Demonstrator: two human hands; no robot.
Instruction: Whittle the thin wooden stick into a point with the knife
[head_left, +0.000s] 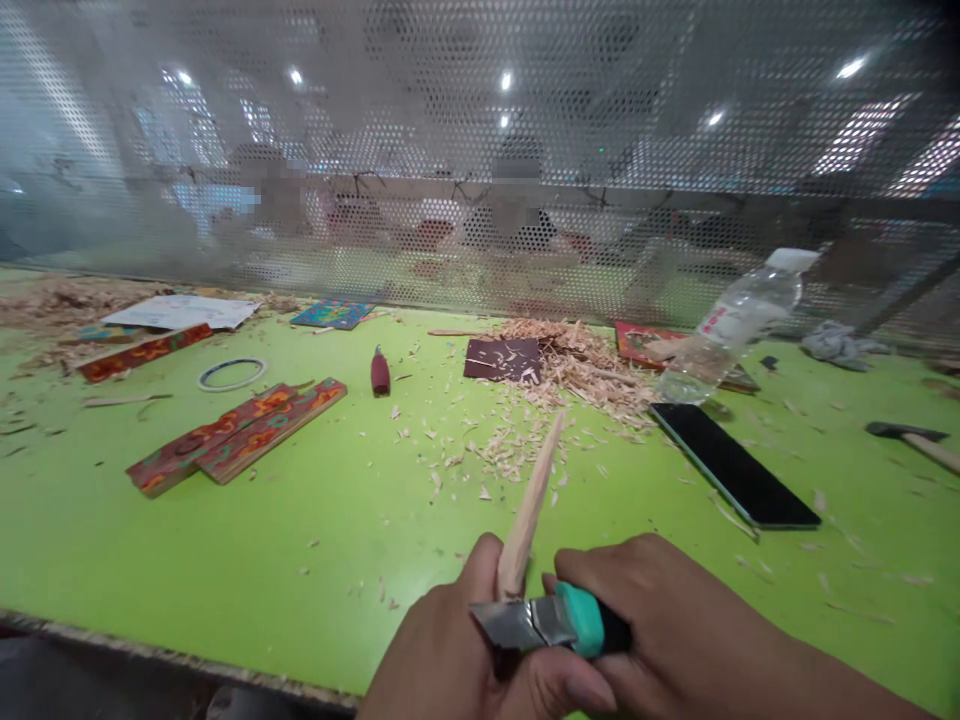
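Low in the view, my left hand [450, 650] is closed around the lower end of a pale wooden stick [532, 500], whose narrow tip points up and away over the green table. My right hand [667, 620] grips a utility knife [581, 618] with a teal and black handle. The knife's metal blade points left and lies across the base of the stick, just over my left hand. My two hands are close together. Wood shavings [517, 440] are scattered beyond the stick's tip.
A black phone [735, 465] lies at the right, before a tilted plastic bottle [739, 325]. Painted wood strips [240, 430], a tape roll [232, 374] and a red-handled tool [380, 372] lie left. A dark sheet [502, 360] sits by piled shavings. A perforated metal screen [450, 150] borders the back.
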